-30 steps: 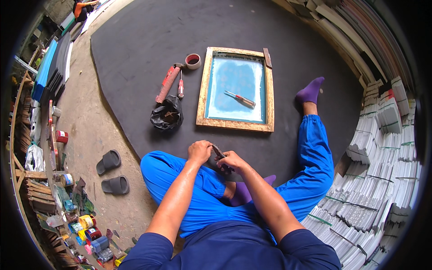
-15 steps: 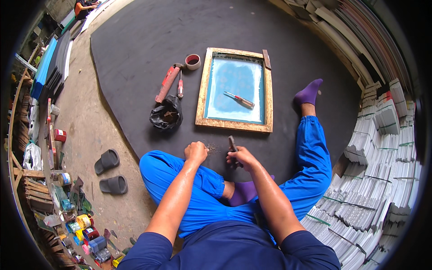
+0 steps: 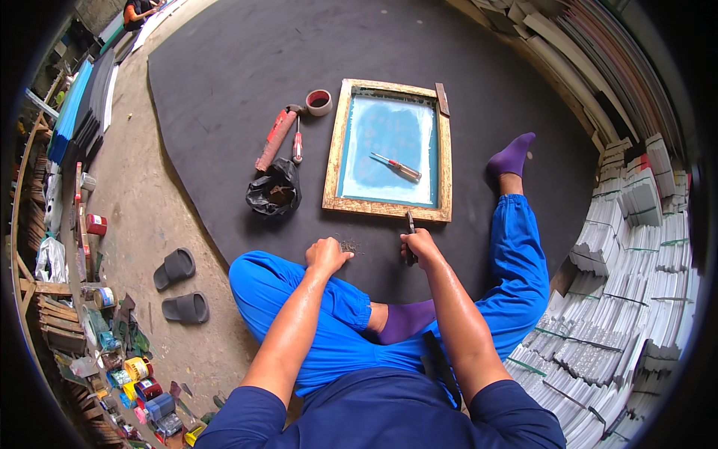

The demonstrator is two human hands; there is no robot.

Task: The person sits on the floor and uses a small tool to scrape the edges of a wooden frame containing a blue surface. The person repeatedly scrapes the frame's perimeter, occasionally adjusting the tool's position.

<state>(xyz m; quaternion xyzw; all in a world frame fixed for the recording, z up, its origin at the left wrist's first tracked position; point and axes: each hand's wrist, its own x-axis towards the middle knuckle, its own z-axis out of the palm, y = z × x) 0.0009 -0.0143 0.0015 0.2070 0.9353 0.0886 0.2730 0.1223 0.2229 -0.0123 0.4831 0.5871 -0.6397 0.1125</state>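
Observation:
I sit cross-legged on a dark mat (image 3: 224,67). My right hand (image 3: 420,246) grips a dark-handled tool (image 3: 410,228) whose tip reaches the near edge of a wooden frame (image 3: 387,206) stretched with pale blue mesh. My left hand (image 3: 327,254) rests loosely closed on the mat beside a small pile of tiny dark bits (image 3: 348,245). A red-handled screwdriver (image 3: 398,167) lies on the mesh. Left of the frame lie a black plastic bag (image 3: 274,191), a red tool (image 3: 275,138), a second small red screwdriver (image 3: 298,142) and a roll of tape (image 3: 319,102).
Two dark slippers (image 3: 179,286) lie on the concrete floor at my left. Paint cans and clutter (image 3: 127,367) fill the lower left. Stacks of white bundles (image 3: 643,247) rise along the right. Blue and dark sheets (image 3: 78,105) are piled at far left. Another person (image 3: 142,10) sits far off.
My hands have moved apart from my lap to the mat. The right hand has carried the tool forward to the frame's near edge; the left now sits by the small pile.

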